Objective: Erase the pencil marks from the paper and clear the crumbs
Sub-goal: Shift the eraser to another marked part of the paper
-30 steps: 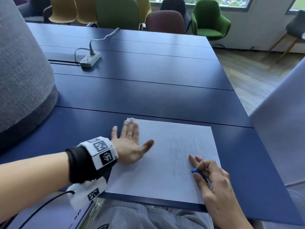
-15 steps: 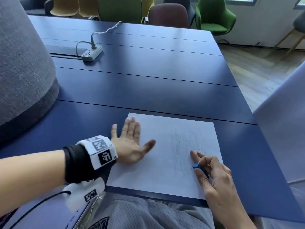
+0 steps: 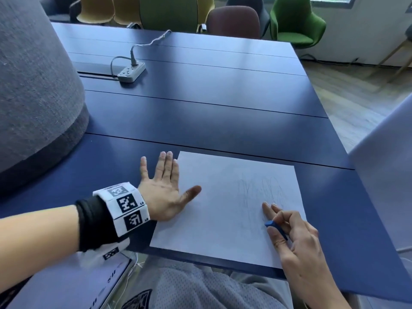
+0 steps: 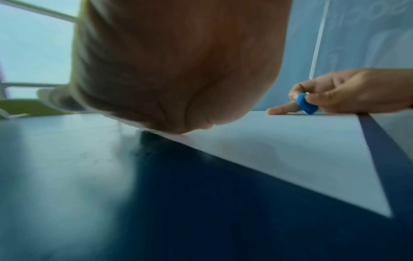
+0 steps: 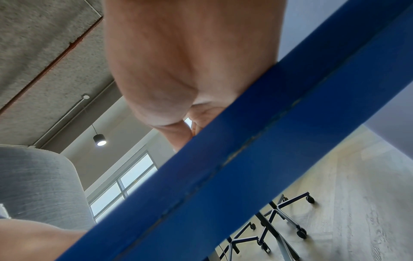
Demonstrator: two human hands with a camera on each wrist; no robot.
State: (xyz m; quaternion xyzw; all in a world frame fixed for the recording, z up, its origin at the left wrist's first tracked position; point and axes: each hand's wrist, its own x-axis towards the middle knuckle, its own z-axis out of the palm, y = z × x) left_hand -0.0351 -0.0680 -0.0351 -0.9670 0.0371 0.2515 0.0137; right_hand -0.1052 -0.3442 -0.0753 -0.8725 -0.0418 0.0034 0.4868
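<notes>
A white sheet of paper (image 3: 225, 210) lies near the front edge of the dark blue table (image 3: 200, 121), with faint pencil scribbles (image 3: 260, 188) on its right half. My left hand (image 3: 165, 188) lies flat, fingers straight, on the table at the sheet's left edge, thumb on the paper. My right hand (image 3: 287, 228) pinches a small blue eraser (image 3: 275, 228) over the sheet's lower right, two fingertips touching the paper. The left wrist view shows the paper (image 4: 301, 151), the eraser (image 4: 307, 104) and the right hand (image 4: 348, 95). The right wrist view shows only my palm (image 5: 183, 61) behind the table edge (image 5: 245, 159).
A grey power strip (image 3: 131, 72) with its cable sits far back on the table. A large grey upholstered form (image 3: 33, 92) rises at the left. A pale panel (image 3: 388, 188) stands at the right. Coloured chairs (image 3: 294, 23) line the far side.
My left hand slid left, off most of the paper, so its fingers now lie on the table. My right hand stays at the scribbles with the eraser.
</notes>
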